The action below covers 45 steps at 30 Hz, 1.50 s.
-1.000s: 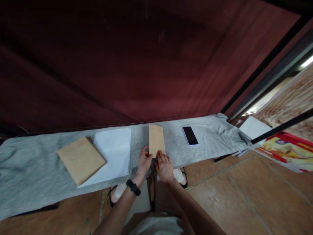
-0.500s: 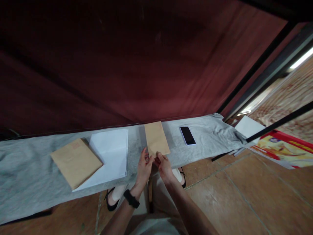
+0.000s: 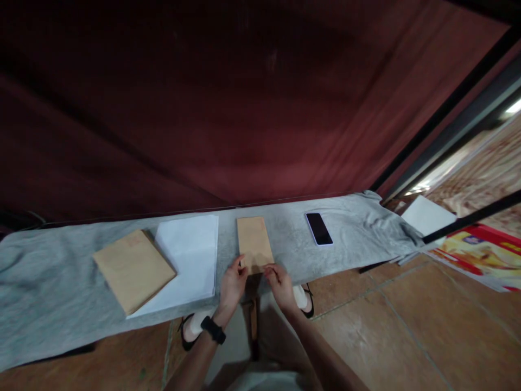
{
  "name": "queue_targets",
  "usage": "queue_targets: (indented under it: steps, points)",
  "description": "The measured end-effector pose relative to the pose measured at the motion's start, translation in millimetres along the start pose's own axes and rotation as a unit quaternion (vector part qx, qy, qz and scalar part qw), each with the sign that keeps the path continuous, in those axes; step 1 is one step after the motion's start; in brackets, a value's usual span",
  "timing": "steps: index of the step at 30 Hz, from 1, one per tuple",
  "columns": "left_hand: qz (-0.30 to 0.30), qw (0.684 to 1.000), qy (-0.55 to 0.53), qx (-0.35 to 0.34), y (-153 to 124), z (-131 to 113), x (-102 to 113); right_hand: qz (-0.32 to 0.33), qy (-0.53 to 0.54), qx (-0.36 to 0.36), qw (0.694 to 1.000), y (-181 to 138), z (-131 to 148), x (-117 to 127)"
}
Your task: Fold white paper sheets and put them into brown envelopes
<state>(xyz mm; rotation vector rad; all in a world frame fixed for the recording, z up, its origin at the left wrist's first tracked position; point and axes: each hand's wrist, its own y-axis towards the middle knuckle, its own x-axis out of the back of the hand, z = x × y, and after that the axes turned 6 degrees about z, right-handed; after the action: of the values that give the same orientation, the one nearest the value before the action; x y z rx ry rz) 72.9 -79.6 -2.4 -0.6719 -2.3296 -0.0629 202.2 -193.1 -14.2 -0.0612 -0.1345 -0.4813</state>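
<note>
A small brown paper envelope [image 3: 254, 241] lies on the grey cloth in front of me, its near end at the bench edge. My left hand [image 3: 233, 282], with a dark watch on the wrist, pinches the envelope's lower left edge. At the lower right corner, the fingers of my right hand [image 3: 280, 282] are closed on the paper. To the left, a stack of brown envelopes [image 3: 136, 269] partly covers white paper sheets [image 3: 193, 250]. A phone [image 3: 319, 228] with a dark screen lies to the right of my hands.
The grey cloth [image 3: 285, 217] covers a long narrow bench against a dark red hanging [image 3: 228, 136]. Black metal bars [image 3: 448, 108] stand at the right, near a white box-like item [image 3: 428, 214] and a red and yellow printed box [image 3: 484, 255]. Tiled floor [image 3: 366, 336] lies below.
The envelope has come down flatter on the cloth, closer to me. My hands have moved apart, from its near end's middle out to its two near corners. The view has shifted slightly.
</note>
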Motion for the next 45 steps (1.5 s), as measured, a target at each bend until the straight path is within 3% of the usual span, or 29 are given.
queue_targets:
  steps: [3,6,8,11,14,18,21,26,34,39,45]
  points:
    - [-0.014,0.996,0.085,-0.021,-8.5,7.5,-3.4,0.022,-0.251,0.164,0.954,-5.4,-2.3,12.2]
    - [-0.051,0.982,0.167,-0.07,-12.4,12.7,-5.4,0.073,-0.398,0.22,0.888,-5.8,-10.4,15.5]
    - [-0.069,0.972,0.19,-0.118,-5.7,10.8,-5.7,0.075,-0.439,0.227,0.866,-4.7,-17.6,13.4]
    - [-0.068,0.952,0.203,-0.217,24.2,-1.5,-7.4,0.064,-0.452,0.228,0.86,-3.7,-24.7,9.4]
    - [-0.026,0.928,0.23,-0.291,70.5,-16.7,-11.1,0.058,-0.447,0.228,0.863,-4.7,-24.3,8.2]
    - [0.02,0.912,0.278,-0.3,121.4,-20.3,-15.6,0.054,-0.432,0.235,0.869,-7.1,-19.6,8.9]
    - [0.041,0.904,0.298,-0.304,133.0,-11.4,-17.8,0.042,-0.412,0.232,0.88,-7.9,-17.3,8.1]
    - [0.078,0.889,0.308,-0.329,112.8,1.6,-17.0,0.038,-0.373,0.242,0.895,-6.5,-16.2,8.4]
    - [0.12,0.874,0.293,-0.368,35.8,12.5,-9.0,0.024,-0.365,0.246,0.897,-3.3,-25.5,8.8]
    - [0.103,0.874,0.294,-0.374,-4.7,19.3,-4.2,0.032,-0.361,0.234,0.902,-3.5,-26.2,9.6]
    - [0.063,0.872,0.309,-0.374,-32.8,27.8,-8.9,0.044,-0.371,0.234,0.898,-5.5,-23.0,14.7]
